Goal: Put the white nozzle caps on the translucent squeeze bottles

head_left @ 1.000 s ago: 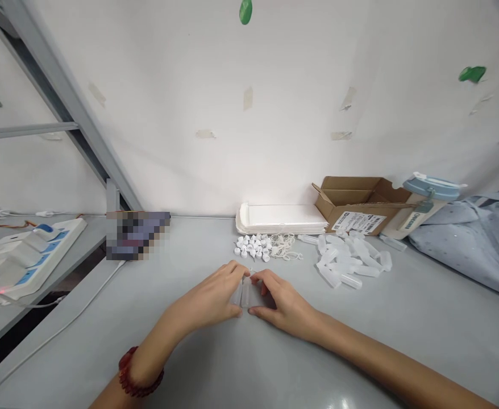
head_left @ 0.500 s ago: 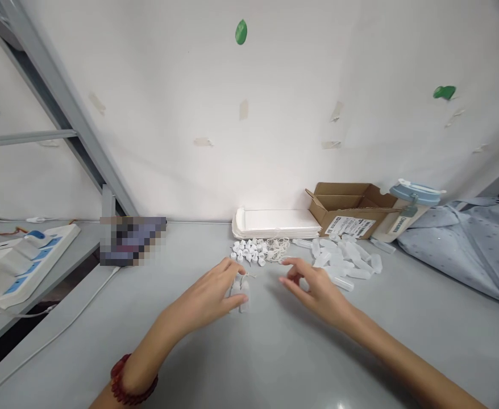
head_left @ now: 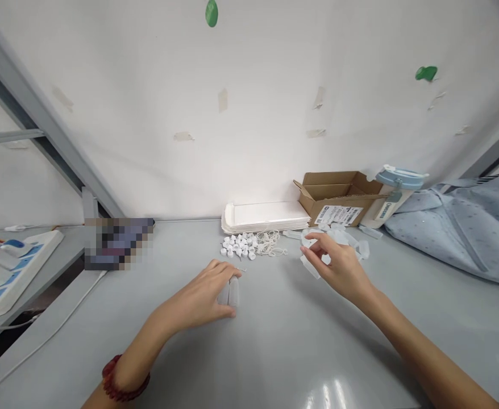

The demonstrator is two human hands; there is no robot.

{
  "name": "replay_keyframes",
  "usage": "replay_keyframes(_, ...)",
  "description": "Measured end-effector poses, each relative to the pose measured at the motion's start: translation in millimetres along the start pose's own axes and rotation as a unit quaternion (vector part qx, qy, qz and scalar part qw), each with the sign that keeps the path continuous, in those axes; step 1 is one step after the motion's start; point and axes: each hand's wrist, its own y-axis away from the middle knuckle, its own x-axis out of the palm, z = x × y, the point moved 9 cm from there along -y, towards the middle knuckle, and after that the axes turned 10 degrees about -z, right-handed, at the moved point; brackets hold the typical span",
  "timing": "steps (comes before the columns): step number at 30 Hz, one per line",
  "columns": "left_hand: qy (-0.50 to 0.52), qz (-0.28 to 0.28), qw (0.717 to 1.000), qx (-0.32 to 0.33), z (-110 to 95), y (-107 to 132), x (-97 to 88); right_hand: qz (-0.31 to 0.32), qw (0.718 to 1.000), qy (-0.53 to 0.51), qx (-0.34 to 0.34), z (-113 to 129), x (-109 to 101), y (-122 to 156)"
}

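My left hand (head_left: 200, 292) is curled around two translucent plastic tubes (head_left: 233, 292) lying side by side on the grey table. Its fingers are at their far ends and its thumb at the near ends; the hand partly hides one of them. Over a pile of similar loose tubes (head_left: 364, 250) hovers my right hand (head_left: 343, 266), thumb and index finger curved with a gap between them and nothing visible in it. Small white caps (head_left: 237, 245) lie in a heap beyond my left hand, beside a tangle of thin white cords (head_left: 269, 243).
Flat white boxes (head_left: 266, 213) are stacked against the wall. An open cardboard box (head_left: 339, 201), a blue-lidded bottle (head_left: 388, 199) and a pale blue bag (head_left: 458, 233) stand at the right. At the left are a pixelated object (head_left: 119, 244), its cable and a power strip (head_left: 19, 267).
My right hand has moved right, over the pile of tubes. My left thumb has shifted to the near ends of the two tubes. The whole view has turned slightly.
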Motion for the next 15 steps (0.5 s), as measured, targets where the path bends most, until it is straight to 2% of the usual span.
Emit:
replay_keyframes(5,0.0,-0.005,1.0,0.01,0.6,0.8,-0.8,-0.01,1.0,0.005,-0.011,1.1,-1.1,0.9)
replay_keyframes(15,0.012,0.014,1.0,-0.009,3.7,2.4,-3.6,-0.028,0.999,-0.007,-0.031,5.6,-5.9,1.0)
